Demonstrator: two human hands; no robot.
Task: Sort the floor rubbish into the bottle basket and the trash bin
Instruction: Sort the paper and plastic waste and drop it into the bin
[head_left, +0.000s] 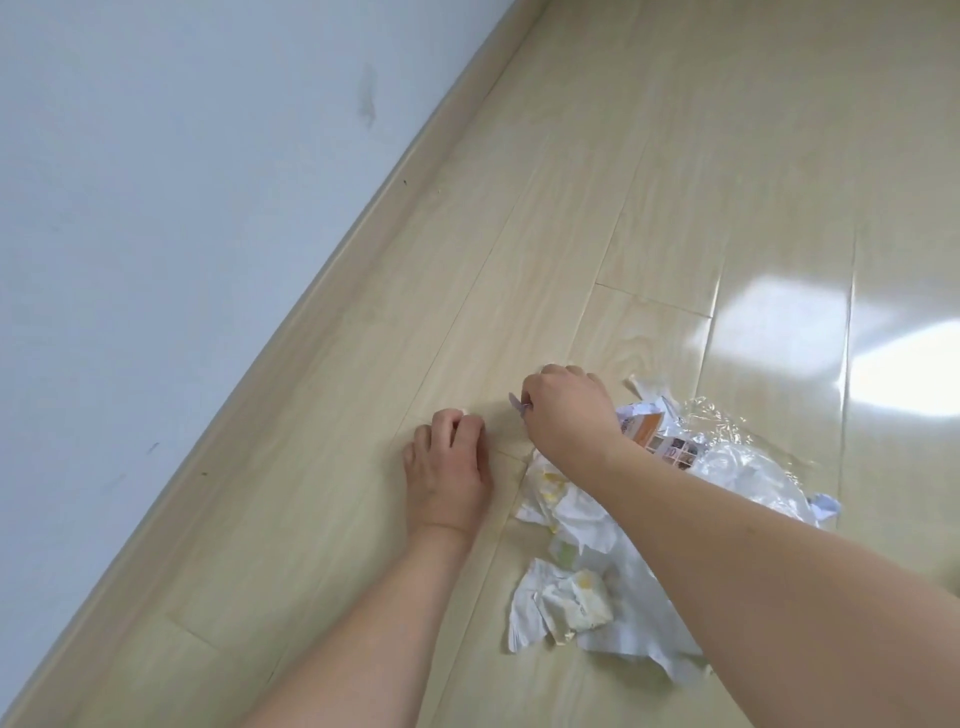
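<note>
A heap of rubbish lies on the pale wooden floor: crumpled white tissues with yellow stains (563, 597), a printed orange and white paper (654, 431) and clear plastic wrap (737, 462). My right hand (566, 410) reaches over the heap with curled fingers and pinches a small purple scrap (517, 404) at its left side. My left hand (449, 467) is down on the floor left of the heap, fingers curled round a small white bit (466, 412) at its tips. Neither the bottle basket nor the trash bin is in view.
A pale blue wall (182, 208) with a wooden skirting board (311, 312) runs diagonally along the left. Bare floorboards (727, 182) stretch beyond the heap, with a bright window glare at the right.
</note>
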